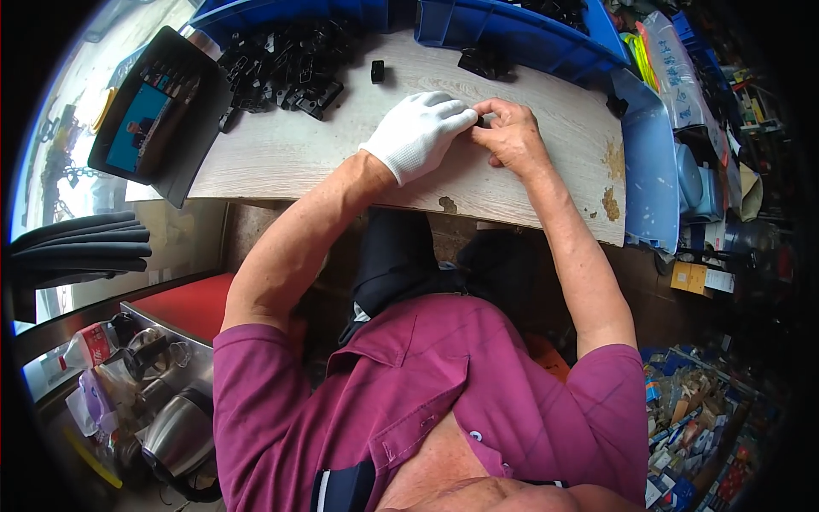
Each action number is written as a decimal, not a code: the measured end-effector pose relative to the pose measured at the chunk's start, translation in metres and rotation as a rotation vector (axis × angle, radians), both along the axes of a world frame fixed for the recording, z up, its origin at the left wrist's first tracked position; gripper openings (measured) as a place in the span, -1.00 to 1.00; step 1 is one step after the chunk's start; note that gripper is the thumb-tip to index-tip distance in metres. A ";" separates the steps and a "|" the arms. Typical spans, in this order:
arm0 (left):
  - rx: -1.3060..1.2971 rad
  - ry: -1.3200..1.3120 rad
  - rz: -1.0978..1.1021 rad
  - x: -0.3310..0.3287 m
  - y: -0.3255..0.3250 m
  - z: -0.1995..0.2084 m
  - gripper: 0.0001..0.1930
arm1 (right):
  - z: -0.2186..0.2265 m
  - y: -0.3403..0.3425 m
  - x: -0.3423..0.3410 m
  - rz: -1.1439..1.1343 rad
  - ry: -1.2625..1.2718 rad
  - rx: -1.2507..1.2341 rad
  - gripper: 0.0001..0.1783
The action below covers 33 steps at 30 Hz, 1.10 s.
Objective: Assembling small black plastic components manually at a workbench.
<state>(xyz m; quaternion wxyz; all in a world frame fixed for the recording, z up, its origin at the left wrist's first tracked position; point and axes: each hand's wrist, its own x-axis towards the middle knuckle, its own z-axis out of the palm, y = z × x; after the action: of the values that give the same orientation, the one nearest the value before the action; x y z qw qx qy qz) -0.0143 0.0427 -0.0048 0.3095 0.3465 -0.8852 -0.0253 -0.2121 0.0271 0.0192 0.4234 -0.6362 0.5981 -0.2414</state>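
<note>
My left hand (424, 132), in a white knit glove, reaches over the pale wooden table (281, 162) with its fingertips meeting those of the other hand. My bare right hand (512, 134) pinches a small black part (479, 121), mostly covered by the fingers. Both hands are closed around it just above the tabletop. One black plastic piece (378, 72) stands alone beyond the left hand. Farther left lies a heap of similar black plastic pieces (286, 64). A smaller group of black pieces (485, 64) lies beyond the right hand, by a blue bin.
Blue plastic bins (520, 38) line the table's far edge. At the left, a tablet (141, 119) in a dark case leans upright. A light blue tray (650, 162) adjoins the right edge. A steel kettle (181, 431) stands low at left; cluttered goods (695, 427) fill the lower right.
</note>
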 end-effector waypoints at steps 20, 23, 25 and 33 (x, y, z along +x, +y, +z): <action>-0.022 -0.183 0.322 0.036 0.000 0.003 -0.53 | 0.004 -0.036 -0.116 -0.914 -0.537 -0.153 -0.67; -0.023 -0.244 0.324 0.040 0.000 0.002 -0.56 | 0.007 -0.034 -0.100 -0.782 -0.512 -0.113 -0.64; -0.032 -0.191 0.300 0.042 0.000 0.002 -0.58 | 0.007 -0.035 -0.080 -0.619 -0.451 -0.074 -0.60; -0.035 -0.234 0.305 0.030 0.004 0.008 -0.65 | 0.001 -0.061 -0.024 -0.462 -0.240 -0.006 -0.60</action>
<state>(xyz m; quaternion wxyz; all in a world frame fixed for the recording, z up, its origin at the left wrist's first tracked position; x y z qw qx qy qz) 0.0156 0.0469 0.0030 0.2108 0.4716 -0.8527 0.0776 -0.2364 -0.0336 0.0202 0.4229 -0.4509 0.6722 -0.4074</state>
